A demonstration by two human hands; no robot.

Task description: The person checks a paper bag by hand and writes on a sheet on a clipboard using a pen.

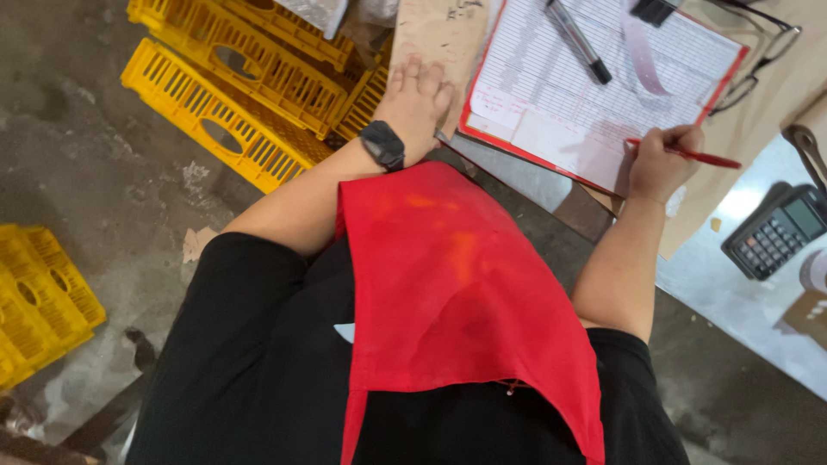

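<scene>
At the worktop (517, 172), the right hand (656, 162) pinched a red pen (689, 155) on the partly filled ruled form (594, 86) while the left hand (418, 99) lay flat, fingers together, on brown cardboard (439, 34).

1. Under me is a rough grey concrete floor (112, 198) with pale stains and worn patches.
2. On my left, yellow plastic crates (241, 95) with slotted sides are stacked on this floor; another yellow crate (39, 301) stands apart near the picture edge.
3. In front of me is a metal table (732, 293); its shiny top reflects bright light.
4. Brown cardboard (775, 103) covers part of the table.
</scene>
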